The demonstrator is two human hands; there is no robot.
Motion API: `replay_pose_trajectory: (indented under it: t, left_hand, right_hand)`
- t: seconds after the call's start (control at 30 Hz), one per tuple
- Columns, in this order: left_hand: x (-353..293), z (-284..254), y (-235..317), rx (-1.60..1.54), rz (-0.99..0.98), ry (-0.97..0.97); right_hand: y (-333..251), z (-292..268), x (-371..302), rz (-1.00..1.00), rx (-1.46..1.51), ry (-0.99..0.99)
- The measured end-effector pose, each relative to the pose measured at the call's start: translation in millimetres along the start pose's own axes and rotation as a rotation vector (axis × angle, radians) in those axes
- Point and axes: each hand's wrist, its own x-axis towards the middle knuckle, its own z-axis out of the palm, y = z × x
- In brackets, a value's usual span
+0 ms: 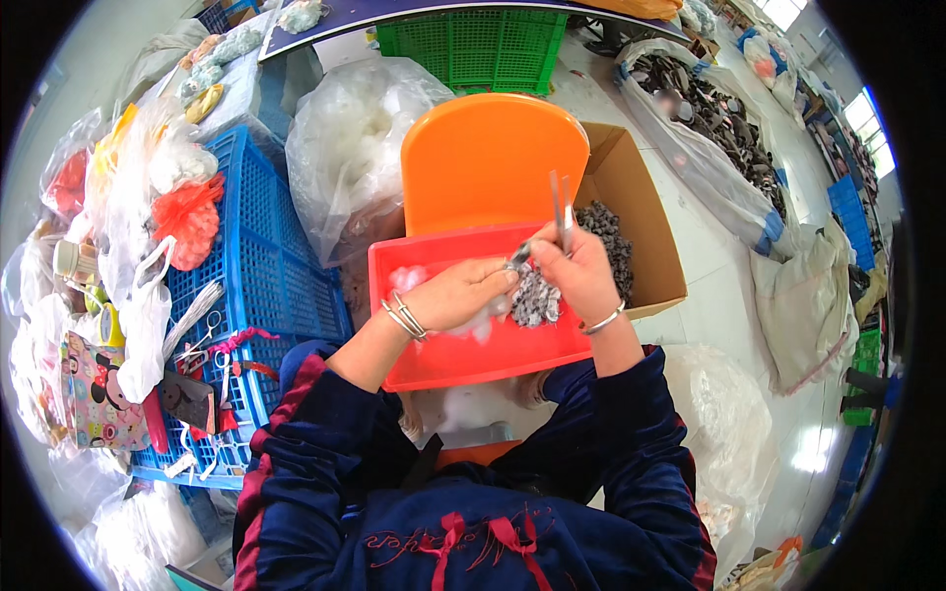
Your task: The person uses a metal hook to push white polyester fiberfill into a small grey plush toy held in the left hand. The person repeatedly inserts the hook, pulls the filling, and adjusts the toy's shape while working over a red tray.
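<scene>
Gray fuzzy piece [519,255], pinched by the left hand [456,294] just beside the right hand [576,270] clasping metal tweezers [562,205], appears mid-handling; below the grip, a red tray [463,371] holds white fluff [481,327] and gray scraps [537,300]. Next move likely calls for a steady pinch.

The left forearm [369,353] and right forearm [617,345] are reaching forward, converging. The left hand [459,295] is pinching, its back turned up; the right hand [583,278] is clenching close by, slightly farther forward
</scene>
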Motion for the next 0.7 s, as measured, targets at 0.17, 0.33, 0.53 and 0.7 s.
replay_pose_trajectory:
  t: [0.17, 0.33, 0.53, 0.7]
  left_hand:
    - [-10, -1, 21, 0.219, -0.105, -0.054]
    - [-14, -15, -14, 0.644, -0.149, -0.121]
    - [-1, -6, -19, 0.817, 0.230, 0.240]
    - [22, 19, 1, 0.034, 0.136, 0.136]
  right_hand:
    - [4, -32, 4, -0.019, 0.126, 0.194]
    - [-14, -84, 14, -0.182, 0.176, 0.381]
    - [-5, -52, 7, -0.108, 0.157, 0.314]
    - [5, -21, 6, -0.066, 0.098, 0.156]
